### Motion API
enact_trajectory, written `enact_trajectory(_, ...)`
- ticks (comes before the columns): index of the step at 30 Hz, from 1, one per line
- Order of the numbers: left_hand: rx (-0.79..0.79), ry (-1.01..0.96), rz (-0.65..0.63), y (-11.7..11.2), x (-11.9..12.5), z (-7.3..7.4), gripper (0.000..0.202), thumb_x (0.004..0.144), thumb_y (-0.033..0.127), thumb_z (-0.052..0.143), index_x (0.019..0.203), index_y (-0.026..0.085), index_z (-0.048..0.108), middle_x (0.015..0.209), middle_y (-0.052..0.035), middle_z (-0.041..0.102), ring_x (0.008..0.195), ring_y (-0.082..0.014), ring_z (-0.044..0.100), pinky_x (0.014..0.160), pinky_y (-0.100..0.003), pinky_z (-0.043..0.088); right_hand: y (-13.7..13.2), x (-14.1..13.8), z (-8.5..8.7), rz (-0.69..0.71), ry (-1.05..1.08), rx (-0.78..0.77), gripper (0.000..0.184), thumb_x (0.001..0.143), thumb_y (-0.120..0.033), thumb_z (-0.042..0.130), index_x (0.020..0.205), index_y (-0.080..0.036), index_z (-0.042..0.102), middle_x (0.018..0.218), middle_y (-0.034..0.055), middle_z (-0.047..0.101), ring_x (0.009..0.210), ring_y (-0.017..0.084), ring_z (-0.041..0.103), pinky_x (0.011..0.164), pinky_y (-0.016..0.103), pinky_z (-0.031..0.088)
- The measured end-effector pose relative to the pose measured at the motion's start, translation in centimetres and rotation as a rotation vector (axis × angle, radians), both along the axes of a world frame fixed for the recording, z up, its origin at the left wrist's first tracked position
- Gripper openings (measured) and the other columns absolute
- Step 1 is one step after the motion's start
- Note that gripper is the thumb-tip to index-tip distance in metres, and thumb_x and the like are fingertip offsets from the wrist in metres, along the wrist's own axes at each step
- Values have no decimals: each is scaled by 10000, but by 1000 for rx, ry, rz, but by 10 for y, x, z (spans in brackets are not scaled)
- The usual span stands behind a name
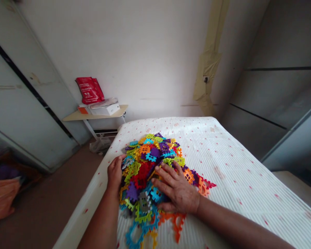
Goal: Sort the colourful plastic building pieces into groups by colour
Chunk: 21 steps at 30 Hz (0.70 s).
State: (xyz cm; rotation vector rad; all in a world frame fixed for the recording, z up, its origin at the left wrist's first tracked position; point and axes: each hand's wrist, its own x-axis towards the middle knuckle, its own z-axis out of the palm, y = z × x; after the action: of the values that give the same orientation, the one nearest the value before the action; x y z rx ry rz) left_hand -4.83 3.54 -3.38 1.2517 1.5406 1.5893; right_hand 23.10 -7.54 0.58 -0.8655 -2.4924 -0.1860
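Bare forearms closest of all: the left forearm (pixel 100 221) rising from the bottom edge, the right forearm (pixel 238 221) slanting in from the lower right corner. Right grip (pixel 176 188) wide open, palm down, fingers spread flat over the top of the pile, nothing clasped. Left grip (pixel 115 173) curled, knuckles up, pressed against the pile's left side; fingertips hidden, so no telling whether any piece is held.

Under and between both grips, a heap of interlocking plastic blocks (pixel 142 169) in purple, red, green, yellow, orange, blue and grey, lying on the bed (pixel 230 155), nearer its left edge than its right and toward the near end. Loose blue pieces (pixel 134 237) and orange pieces (pixel 177 224) trailing from the heap toward the near end; red and orange pieces (pixel 203 185) just past the right grip. Bed cover white, ribbed, flecked with red.

Past the far left corner of the bed, a small side table (pixel 94 115) carrying a white box (pixel 105 109), with a red bag (pixel 90 90) upright against the wall (pixel 150 55). Below the table, a plastic bag (pixel 100 145). Left of the bed, brown floor (pixel 54 204) and an orange bag (pixel 1 200). Tan tape (pixel 208 74) running down the wall above the far right corner.
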Motion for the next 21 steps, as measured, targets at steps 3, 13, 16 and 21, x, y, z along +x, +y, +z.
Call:
enact_trajectory(3,0,-46,16,3,-4,-4,408,763,480,497,923,145,667,980,-85,691,959,-234,622,892,-369,459,-16,29,-3,-65,40,3,788,784,-642,491,1437,-281,238,1479,93,271,1323,361,253,1058,628,64)
enact_trajectory(13,12,-87,18,12,-9,-10,429,744,500,511,925,144,667,990,-95,690,946,-234,629,884,-374,470,-54,122,-48,-433,143,-204,853,767,-557,552,1464,-298,133,1524,71,83,1344,399,171,978,620,332)
enact_trajectory(16,8,-71,14,13,-8,-9,443,745,509,502,931,143,668,1007,-101,687,965,-243,624,896,-387,462,-44,105,-50,-373,90,-220,891,749,-602,555,1465,-258,150,1519,116,91,1342,413,160,976,626,322)
enact_trajectory(21,-7,-4,-31,10,-4,1,438,746,512,511,942,155,670,1030,-96,682,1009,-248,604,935,-386,429,-14,71,-48,-300,58,-221,908,744,-671,509,1460,-228,170,1502,168,141,1331,418,183,974,646,277)
